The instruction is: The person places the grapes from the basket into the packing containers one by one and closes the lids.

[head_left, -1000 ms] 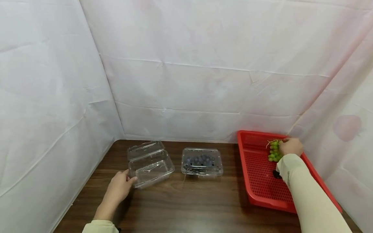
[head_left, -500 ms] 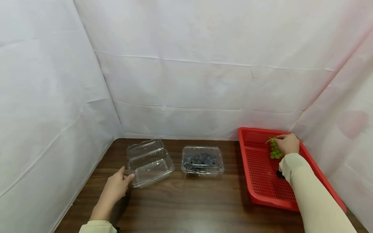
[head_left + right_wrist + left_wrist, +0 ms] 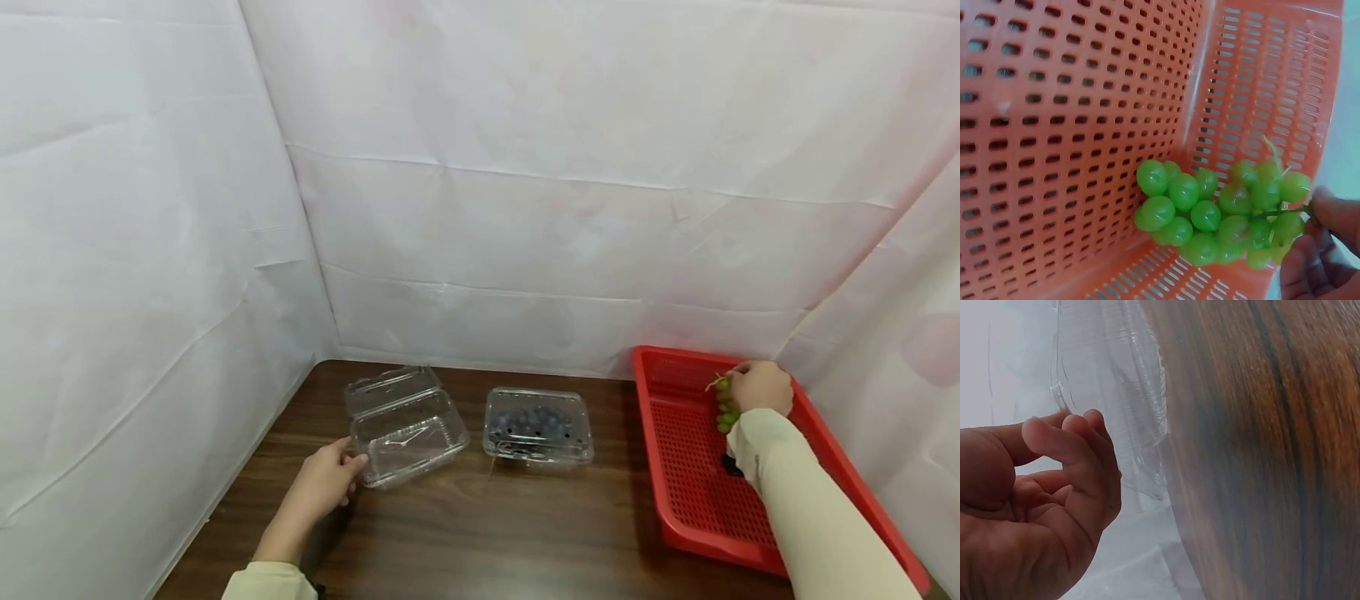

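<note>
Inside the red basket [image 3: 660, 467], my right hand [image 3: 763, 388] pinches the stem of a bunch of green grapes [image 3: 1210, 212] between thumb and fingers. The grapes hang beside the basket's perforated wall in the right wrist view. At the left of the table, my left hand [image 3: 324, 483] holds the near left corner of a clear plastic clamshell container [image 3: 408, 442], thumb at its rim. This container is empty, its lid [image 3: 393, 392] folded back. In the left wrist view, the fingertips [image 3: 1094, 417] are curled right at the clear plastic edge.
A second clear clamshell [image 3: 538, 427], closed over dark blue berries, stands between the open one and the basket. The brown wooden table [image 3: 480, 533] ends at white fabric walls [image 3: 480, 325] behind and at the sides.
The head view has shifted slightly. My right hand keeps the grapes by the stem within the basket. My left fingers, looser half a second ago, are back around the container's corner.
</note>
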Demonstrator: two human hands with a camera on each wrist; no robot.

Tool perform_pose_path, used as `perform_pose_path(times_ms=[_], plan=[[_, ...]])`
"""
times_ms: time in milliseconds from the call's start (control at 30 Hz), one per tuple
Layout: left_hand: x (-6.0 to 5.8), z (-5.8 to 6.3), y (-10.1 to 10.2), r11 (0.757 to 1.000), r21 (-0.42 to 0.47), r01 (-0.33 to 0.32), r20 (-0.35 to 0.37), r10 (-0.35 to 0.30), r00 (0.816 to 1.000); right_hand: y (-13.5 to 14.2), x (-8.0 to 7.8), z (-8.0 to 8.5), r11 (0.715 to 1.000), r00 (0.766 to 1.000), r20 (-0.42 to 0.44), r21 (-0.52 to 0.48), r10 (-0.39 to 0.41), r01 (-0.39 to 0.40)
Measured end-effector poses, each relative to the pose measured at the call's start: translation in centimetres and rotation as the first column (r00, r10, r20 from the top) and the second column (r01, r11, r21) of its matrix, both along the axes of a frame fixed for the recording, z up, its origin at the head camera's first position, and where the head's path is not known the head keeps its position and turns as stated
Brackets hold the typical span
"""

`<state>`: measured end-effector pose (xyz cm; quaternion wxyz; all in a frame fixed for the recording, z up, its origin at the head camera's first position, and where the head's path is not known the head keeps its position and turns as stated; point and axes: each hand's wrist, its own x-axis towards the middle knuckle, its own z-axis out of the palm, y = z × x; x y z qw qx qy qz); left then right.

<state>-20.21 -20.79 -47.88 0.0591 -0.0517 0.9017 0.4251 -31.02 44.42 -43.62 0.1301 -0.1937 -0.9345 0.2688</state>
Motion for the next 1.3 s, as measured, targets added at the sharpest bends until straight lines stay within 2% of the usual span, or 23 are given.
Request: perform_pose_path(times_ms=[100, 300, 533, 800, 1133, 1300], plan=[[-0.2, 0.2, 0.1, 1.0, 0.003, 0.004, -0.018, -0.004, 1.0, 0.1, 0.1, 0.8, 0.998, 0.997, -0.06, -0.044, -0.046, 0.043], [-0.5, 0.7, 0.1, 1.0, 0.005, 0.015, -0.029, -0.014, 0.999, 0.0, -0.2, 1.7, 0.999, 0.986, -0.165, -0.031, -0.035, 0.03], [-0.7, 1.0, 0.6, 0.999, 0.023, 0.026, -0.021, -0.025, 0.999, -0.2, 0.2, 2.2, 0.997, 0.986, -0.165, -0.079, -0.01, -0.003], [-0.5, 0.9, 0.8, 0.999, 0.041, 0.026, -0.025, -0.025, 0.999, -0.5, 0.3, 2.9, 0.996, 0.982, -0.181, -0.058, 0.05, -0.062], [-0.4, 0.9, 0.7, 0.999, 0.046, 0.028, -0.009, -0.027, 1.0, -0.6, 0.3, 4.0, 0.998, 0.978, -0.203, -0.031, 0.051, -0.059], [-0.4, 0.9, 0.6, 0.999, 0.049, 0.021, -0.006, -0.021, 1.0, -0.9, 0.2, 4.7, 0.996, 0.974, -0.209, -0.021, 0.081, -0.087]])
